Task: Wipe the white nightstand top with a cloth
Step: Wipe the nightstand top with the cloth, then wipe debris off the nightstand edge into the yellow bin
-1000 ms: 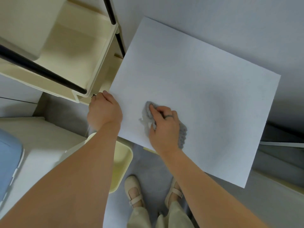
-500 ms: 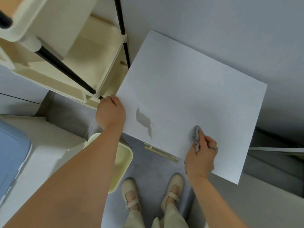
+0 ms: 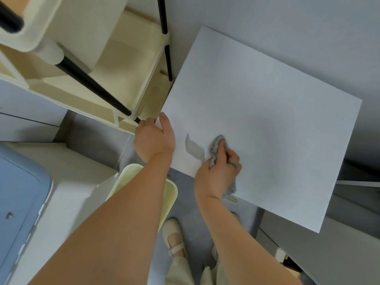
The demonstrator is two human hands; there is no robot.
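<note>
The white nightstand top [image 3: 273, 112] fills the right half of the view, seen from above. My right hand [image 3: 218, 171] presses a crumpled grey cloth [image 3: 216, 147] onto it near the front edge, left of the middle. A grey smear [image 3: 193, 148] lies on the top just left of the cloth. My left hand [image 3: 154, 138] grips the nightstand's front left corner, thumb on top.
A cream shelf trolley with black poles [image 3: 115, 79] stands close against the nightstand's left side. A pale yellow bin [image 3: 170, 194] sits below my left arm. A blue-lidded white box [image 3: 22, 194] is at the far left. My feet [image 3: 174, 237] stand on grey floor.
My right hand slid the cloth from the left of the top out to the front right, then back left beside the smear. The left hand kept its hold on the corner.
</note>
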